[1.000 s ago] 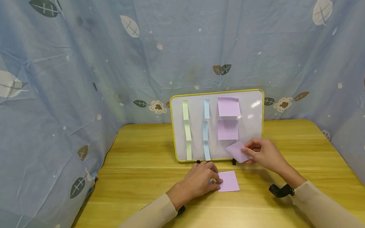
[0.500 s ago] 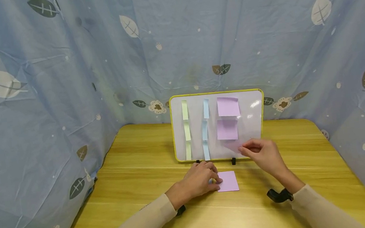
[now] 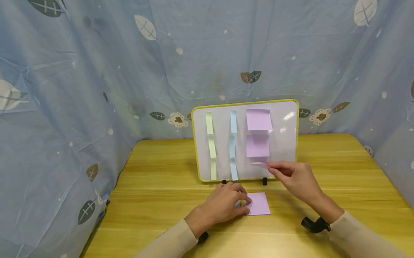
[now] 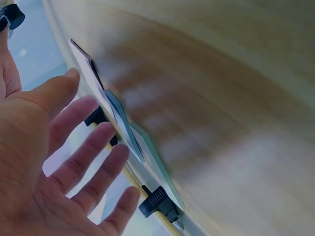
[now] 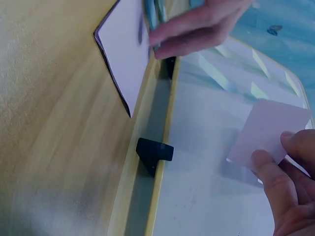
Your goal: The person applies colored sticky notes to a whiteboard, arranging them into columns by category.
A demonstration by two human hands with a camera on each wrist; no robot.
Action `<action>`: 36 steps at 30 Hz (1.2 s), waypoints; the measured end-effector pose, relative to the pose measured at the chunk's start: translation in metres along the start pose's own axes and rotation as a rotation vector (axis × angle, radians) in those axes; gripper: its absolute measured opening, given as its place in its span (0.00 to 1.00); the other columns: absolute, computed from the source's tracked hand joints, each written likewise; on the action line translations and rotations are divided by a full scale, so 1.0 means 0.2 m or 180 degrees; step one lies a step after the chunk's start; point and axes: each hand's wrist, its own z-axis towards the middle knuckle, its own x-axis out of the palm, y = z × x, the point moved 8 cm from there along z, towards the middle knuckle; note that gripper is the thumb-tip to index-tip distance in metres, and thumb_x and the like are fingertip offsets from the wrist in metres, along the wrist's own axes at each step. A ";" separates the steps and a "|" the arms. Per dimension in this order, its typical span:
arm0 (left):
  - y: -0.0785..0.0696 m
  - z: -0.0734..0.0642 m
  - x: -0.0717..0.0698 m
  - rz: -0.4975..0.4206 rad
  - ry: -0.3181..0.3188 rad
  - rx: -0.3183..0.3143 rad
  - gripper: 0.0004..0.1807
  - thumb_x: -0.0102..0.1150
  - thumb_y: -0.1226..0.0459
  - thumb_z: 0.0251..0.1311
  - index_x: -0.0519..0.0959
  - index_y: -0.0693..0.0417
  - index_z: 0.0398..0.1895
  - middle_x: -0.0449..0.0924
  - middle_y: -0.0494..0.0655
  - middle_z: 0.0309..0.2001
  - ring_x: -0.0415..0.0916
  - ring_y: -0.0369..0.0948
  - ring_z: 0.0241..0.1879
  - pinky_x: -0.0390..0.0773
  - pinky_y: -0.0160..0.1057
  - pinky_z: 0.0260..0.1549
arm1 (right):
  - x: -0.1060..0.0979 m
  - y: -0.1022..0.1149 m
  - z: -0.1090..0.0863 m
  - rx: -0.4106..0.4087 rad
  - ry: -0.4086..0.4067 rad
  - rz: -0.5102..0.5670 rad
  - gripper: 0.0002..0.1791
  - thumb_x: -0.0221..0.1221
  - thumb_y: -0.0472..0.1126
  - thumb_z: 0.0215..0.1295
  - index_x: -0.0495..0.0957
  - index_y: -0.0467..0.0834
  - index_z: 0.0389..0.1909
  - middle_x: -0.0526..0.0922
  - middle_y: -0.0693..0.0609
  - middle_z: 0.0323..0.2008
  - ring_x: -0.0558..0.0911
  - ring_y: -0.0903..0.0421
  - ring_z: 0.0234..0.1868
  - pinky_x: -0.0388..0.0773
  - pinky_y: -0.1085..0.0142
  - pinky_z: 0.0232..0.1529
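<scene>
My right hand (image 3: 299, 180) pinches a purple sticky note (image 5: 268, 130) between thumb and fingers, at the lower right of a yellow-framed whiteboard (image 3: 286, 144). From the head view that note is nearly edge-on. Two purple sticky notes (image 3: 257, 145) hang above it on the board. My left hand (image 3: 222, 203) rests with fingers spread over a purple sticky note pad (image 3: 258, 204) on the table. In the left wrist view a blue pad (image 4: 123, 118) and a green pad (image 4: 155, 160) lie in a row with it; the hand mostly hides them from the head view.
Columns of green strips (image 3: 212, 147) and blue strips (image 3: 232, 146) hang on the board's left and middle. Black feet (image 3: 264, 181) hold its lower edge on the wooden table (image 3: 158, 172). A patterned blue curtain (image 3: 199, 54) encloses the table's back and sides.
My right hand has moved slightly left and turned the purple note from a tilted, face-on view to nearly edge-on, closer beneath the two hanging purple notes. The left hand stays in place.
</scene>
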 end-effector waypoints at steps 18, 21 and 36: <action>0.05 -0.02 -0.23 0.0154 -0.1215 -0.0077 0.24 0.75 0.50 0.81 0.88 0.45 0.74 0.90 0.41 0.70 0.87 0.46 0.70 0.87 0.53 0.68 | 0.06 0.17 -0.05 -0.0852 -0.0584 -0.0689 0.17 0.79 0.15 0.57 0.96 0.28 0.47 0.96 0.33 0.49 0.98 0.36 0.43 0.87 0.79 0.44; 0.07 -0.02 -0.23 0.0192 -0.1232 -0.0152 0.28 0.73 0.48 0.82 0.85 0.46 0.78 0.88 0.42 0.73 0.85 0.46 0.73 0.87 0.53 0.68 | 0.08 0.17 -0.05 -0.0851 -0.0592 -0.0747 0.18 0.78 0.15 0.57 0.95 0.28 0.48 0.96 0.32 0.50 0.98 0.36 0.43 0.89 0.76 0.43; 0.09 0.01 -0.22 0.0251 -0.1126 -0.0239 0.33 0.69 0.44 0.84 0.80 0.47 0.83 0.84 0.44 0.78 0.82 0.48 0.77 0.86 0.56 0.72 | 0.13 0.13 -0.05 -0.0817 -0.0531 -0.0943 0.16 0.78 0.17 0.60 0.95 0.28 0.49 0.96 0.31 0.51 0.99 0.36 0.44 0.93 0.59 0.39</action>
